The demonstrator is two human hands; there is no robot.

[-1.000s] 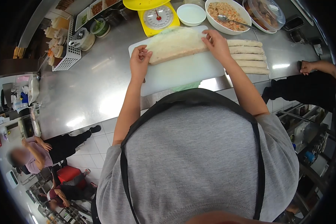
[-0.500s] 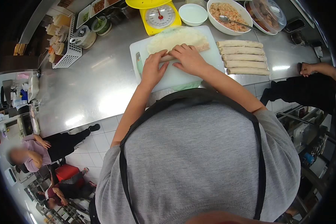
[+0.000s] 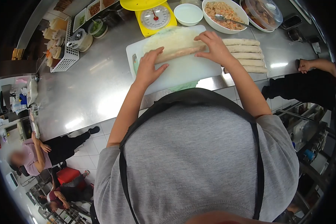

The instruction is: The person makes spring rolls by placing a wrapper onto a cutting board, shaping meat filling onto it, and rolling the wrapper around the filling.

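A pale, thin wrapper sheet point(image 3: 171, 39) lies on the white cutting board point(image 3: 183, 74). Along its near edge runs a partly rolled strip with pinkish filling point(image 3: 181, 53). My left hand point(image 3: 148, 67) rests at the left end of this roll, with thumb and fingers apart. At the right end, my right hand point(image 3: 215, 48) curves over the roll, its thumb on the near side and its fingers on the far side. Several finished pale rolls point(image 3: 246, 55) lie side by side to the right of the board, partly behind my right hand and forearm.
Behind the board stand a yellow scale point(image 3: 155, 18), a white bowl point(image 3: 188, 15), a bowl of filling with a spoon point(image 3: 225, 15) and a lidded container point(image 3: 263, 14). A white basket of bottles point(image 3: 68, 56) is at left. People stand beyond both sides of the table.
My right hand has moved right along the roll, away from my left hand. More of the filled strip between them shows. The view has shifted slightly.
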